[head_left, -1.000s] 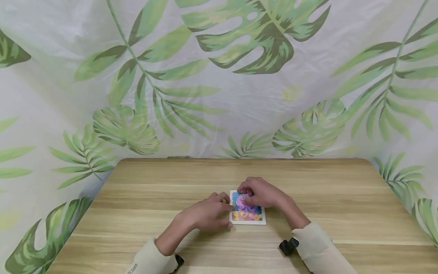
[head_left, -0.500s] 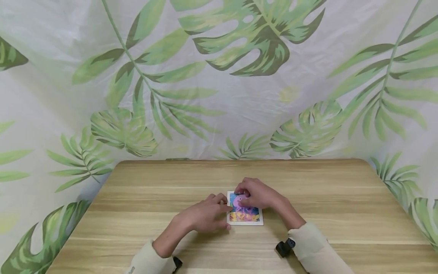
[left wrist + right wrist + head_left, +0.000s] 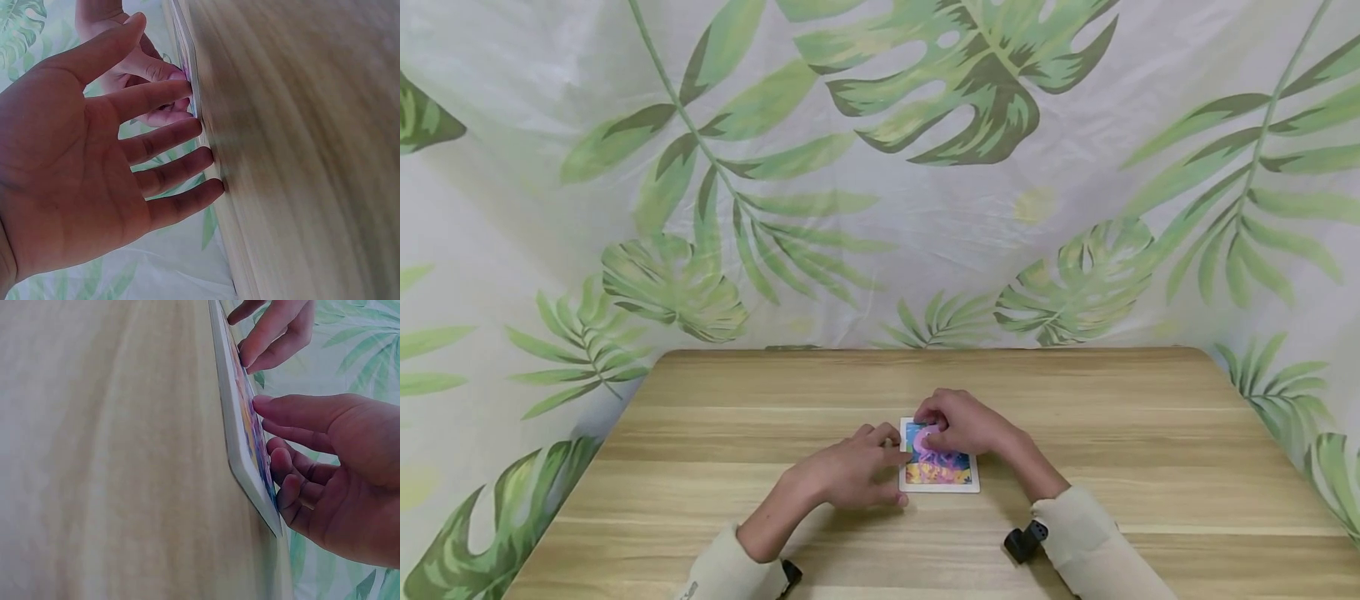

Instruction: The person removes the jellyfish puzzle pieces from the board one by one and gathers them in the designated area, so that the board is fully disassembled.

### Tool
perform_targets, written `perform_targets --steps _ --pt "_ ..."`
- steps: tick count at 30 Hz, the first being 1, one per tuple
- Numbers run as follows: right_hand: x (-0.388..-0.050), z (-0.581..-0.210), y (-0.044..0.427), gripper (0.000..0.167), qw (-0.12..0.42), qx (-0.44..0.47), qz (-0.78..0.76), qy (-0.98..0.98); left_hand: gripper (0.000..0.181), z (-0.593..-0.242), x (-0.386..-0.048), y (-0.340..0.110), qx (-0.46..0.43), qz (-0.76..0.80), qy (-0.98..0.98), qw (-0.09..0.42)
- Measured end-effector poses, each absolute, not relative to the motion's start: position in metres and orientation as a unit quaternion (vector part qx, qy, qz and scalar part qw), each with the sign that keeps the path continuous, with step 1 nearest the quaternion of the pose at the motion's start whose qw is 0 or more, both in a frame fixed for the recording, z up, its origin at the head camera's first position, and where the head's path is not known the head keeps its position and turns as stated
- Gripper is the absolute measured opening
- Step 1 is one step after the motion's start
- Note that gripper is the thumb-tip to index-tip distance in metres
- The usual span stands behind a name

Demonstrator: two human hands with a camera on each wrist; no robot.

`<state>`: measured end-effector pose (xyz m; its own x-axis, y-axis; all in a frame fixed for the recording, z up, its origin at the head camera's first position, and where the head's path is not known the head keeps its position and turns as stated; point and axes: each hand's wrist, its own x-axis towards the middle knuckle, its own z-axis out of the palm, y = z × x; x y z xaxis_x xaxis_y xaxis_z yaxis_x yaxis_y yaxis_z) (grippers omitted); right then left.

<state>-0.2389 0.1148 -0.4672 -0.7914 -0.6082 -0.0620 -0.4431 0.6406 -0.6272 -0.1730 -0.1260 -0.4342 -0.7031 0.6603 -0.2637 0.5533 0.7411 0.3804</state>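
A white-bordered picture board (image 3: 940, 489) with a pink octopus (image 3: 936, 458) lies flat on the table. At its left edge, my left hand (image 3: 857, 468) rests its fingertips, and the left wrist view shows these fingers (image 3: 169, 134) spread, the thumb raised. My right hand (image 3: 973, 423) bends over the upper part of the board and covers some of the picture. In the right wrist view, the thumb of my right hand (image 3: 356, 462) and its loosely bent fingers touch the picture face of the board (image 3: 234, 425). Whether they pinch a loose piece is hidden.
The wood-grain table (image 3: 760, 392) extends around the board. Behind it hangs a pale cloth (image 3: 925, 242) printed with green leaves. Dark devices are strapped at both wrists, the right one (image 3: 1025, 542) hanging below the sleeve.
The whole head view has shifted slightly. Both hands stay at the board in nearly the same pose, and the board lies as before.
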Motion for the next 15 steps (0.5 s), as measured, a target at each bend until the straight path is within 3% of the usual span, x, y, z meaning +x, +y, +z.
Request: perform_targets --steps 15 --pt "-0.2394 -0.4717 0.1142 0.023 0.152 -0.263 -0.321 0.897 0.058 -0.4334 -0.1759 -0.128 0.336 0.147 0.905 0.214"
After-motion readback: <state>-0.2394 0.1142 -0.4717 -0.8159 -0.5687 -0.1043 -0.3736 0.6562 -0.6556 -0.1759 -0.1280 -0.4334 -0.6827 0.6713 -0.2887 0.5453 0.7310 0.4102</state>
